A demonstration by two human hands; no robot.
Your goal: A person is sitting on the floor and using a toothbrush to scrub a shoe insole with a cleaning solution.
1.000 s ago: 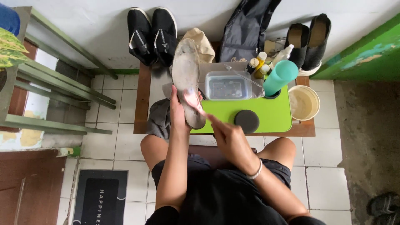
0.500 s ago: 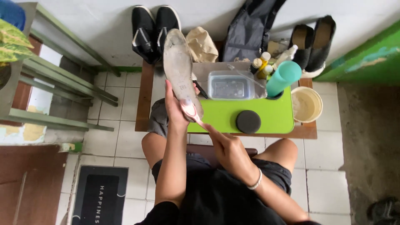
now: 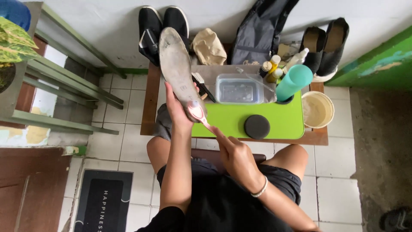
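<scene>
1. The long, flat, grey shoe insole (image 3: 176, 64) was worn and scuffed, mottled with pale patches, and stood raised above the left end of the low wooden table (image 3: 150, 99), toe end pointing away toward the white wall.
2. Its heel end sat in the left hand (image 3: 178, 109), whose fingers were clamped round it from below, the thumb lying up its left edge.
3. The right hand (image 3: 234, 154) was closed on a small brush with a pink-and-white head (image 3: 196, 111), the forefinger stretched along its handle; the head pressed on the heel of the insole.
4. The bristles could not be made out, and most of the handle was hidden under the finger.
5. Past the hands, a lime-green rectangular mat (image 3: 240, 120) covered the near middle of the table, with a round black sponge pad (image 3: 256, 126) near its front edge.
6. A clear plastic tub (image 3: 238, 89) stood at the mat's far edge, a teal cylinder tumbler (image 3: 293, 82) at its far right corner, small bottles (image 3: 271, 68) behind.
7. A cream bucket of cloudy water (image 3: 317, 109) sat at the right end.
8. Black shoes (image 3: 165, 21) and a dark bag (image 3: 257, 38) lined the wall, partly blocked by the insole and cropped at the top.
</scene>
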